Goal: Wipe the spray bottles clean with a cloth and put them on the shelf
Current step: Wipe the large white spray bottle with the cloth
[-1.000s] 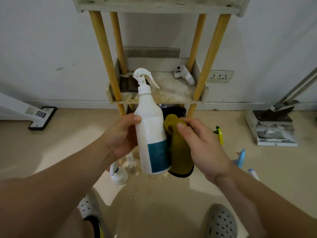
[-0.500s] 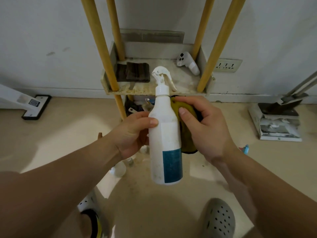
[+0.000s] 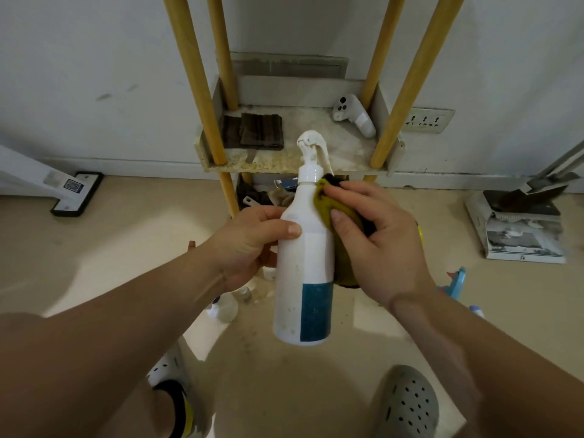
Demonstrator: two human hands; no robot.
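A tall white spray bottle (image 3: pixel 303 263) with a teal label and a white trigger head stands upright in mid-air in front of me. My left hand (image 3: pixel 252 241) grips its body from the left, thumb across the front. My right hand (image 3: pixel 379 245) presses a yellow-green cloth (image 3: pixel 328 207) against the bottle's right shoulder, just below the neck. Behind them is the shelf (image 3: pixel 388 147), a worn tray on yellow wooden posts. Two more spray bottles lie on the floor: a clear one (image 3: pixel 226 308) under my left wrist and a blue one (image 3: pixel 456 281) beside my right wrist.
On the shelf lie a folded dark cloth (image 3: pixel 256 131) and a white handheld controller (image 3: pixel 355 116). A lower shelf holds clutter (image 3: pixel 265 194). A white mop head (image 3: pixel 76 194) is on the floor at left, a dustpan on papers (image 3: pixel 521 226) at right. My shoes (image 3: pixel 407 406) are below.
My right hand slid the cloth up the bottle's side, from its lower body to its shoulder. The bottle now appears lower and further right in view; the view tilted down.
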